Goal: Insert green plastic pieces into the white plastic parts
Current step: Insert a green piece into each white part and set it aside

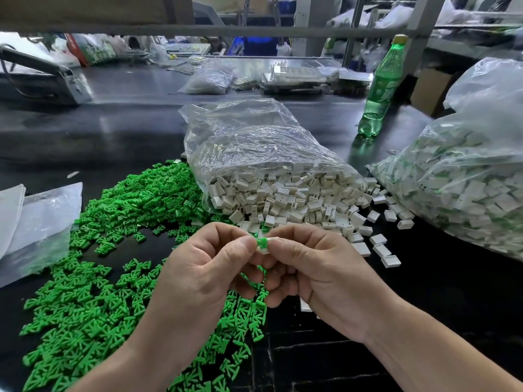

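Note:
My left hand [209,267] pinches a green plastic piece [262,242] between thumb and forefinger. My right hand [314,270] pinches a white plastic part [268,244] right against it, the two pieces touching in front of me. More green pieces show inside my left palm. A wide heap of loose green pieces [113,250] covers the black table at the left. White parts [288,205] spill out of an open clear bag [249,142] at the middle.
A large clear bag of assembled white-and-green parts [464,182] lies at the right. A green soda bottle [382,89] stands behind it. Flat clear bags [36,222] lie at the left edge. Trays and more bags sit across the far table.

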Demonstrator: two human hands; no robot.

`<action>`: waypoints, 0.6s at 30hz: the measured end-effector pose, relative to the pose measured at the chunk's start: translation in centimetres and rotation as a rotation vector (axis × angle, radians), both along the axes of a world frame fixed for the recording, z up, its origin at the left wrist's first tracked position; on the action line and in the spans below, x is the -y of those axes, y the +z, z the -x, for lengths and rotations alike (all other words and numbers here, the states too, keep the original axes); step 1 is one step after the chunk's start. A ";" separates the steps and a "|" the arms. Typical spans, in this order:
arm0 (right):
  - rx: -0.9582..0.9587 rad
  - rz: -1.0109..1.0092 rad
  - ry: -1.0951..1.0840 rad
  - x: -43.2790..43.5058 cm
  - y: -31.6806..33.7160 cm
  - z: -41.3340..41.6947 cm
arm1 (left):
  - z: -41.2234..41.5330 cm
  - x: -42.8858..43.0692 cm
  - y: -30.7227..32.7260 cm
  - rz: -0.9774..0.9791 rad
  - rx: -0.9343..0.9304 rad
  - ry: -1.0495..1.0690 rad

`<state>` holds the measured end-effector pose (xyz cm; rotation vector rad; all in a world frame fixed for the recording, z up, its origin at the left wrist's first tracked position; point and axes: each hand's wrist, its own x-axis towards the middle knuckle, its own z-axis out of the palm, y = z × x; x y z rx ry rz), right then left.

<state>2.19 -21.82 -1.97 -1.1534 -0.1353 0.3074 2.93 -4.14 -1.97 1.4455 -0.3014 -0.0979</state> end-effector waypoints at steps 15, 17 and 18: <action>0.186 0.292 -0.140 -0.8 0.1 1.2 | 0.2 -0.5 -0.5 -0.116 0.043 -0.012; 0.193 0.314 -0.129 -0.7 0.2 1.3 | 0.2 -0.7 -0.3 -0.121 0.028 -0.039; 0.183 0.321 -0.109 -0.6 0.3 1.3 | 0.1 -0.8 -0.1 -0.126 0.014 -0.056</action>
